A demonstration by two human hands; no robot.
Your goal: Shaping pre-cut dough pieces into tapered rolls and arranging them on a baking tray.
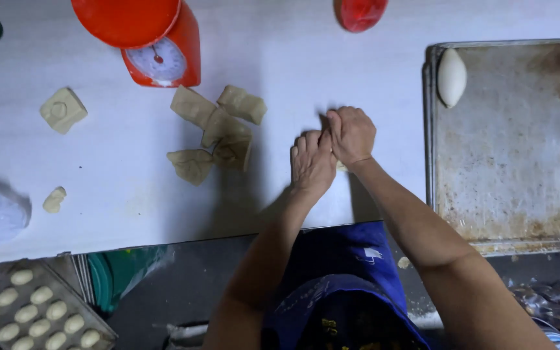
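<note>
The left hand and right hand, both curled, press one dough piece; four dough blocks cluster just left on the counter, one shaped loaf on one baking tray.

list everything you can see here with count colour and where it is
dough blocks: about five, tan, piled mid-table
single dough block: one, tan, table's left
dough scrap: one, pale, left near edge
scale: one, red-orange, top of table
baking tray: one, worn metal, right
shaped dough: one, white oval, tray's top left corner
filled tray: one, rows of pale pieces, bottom left
table: one, white
left hand: pressed beside the right, on table
right hand: closed, dough sliver showing beneath
</note>
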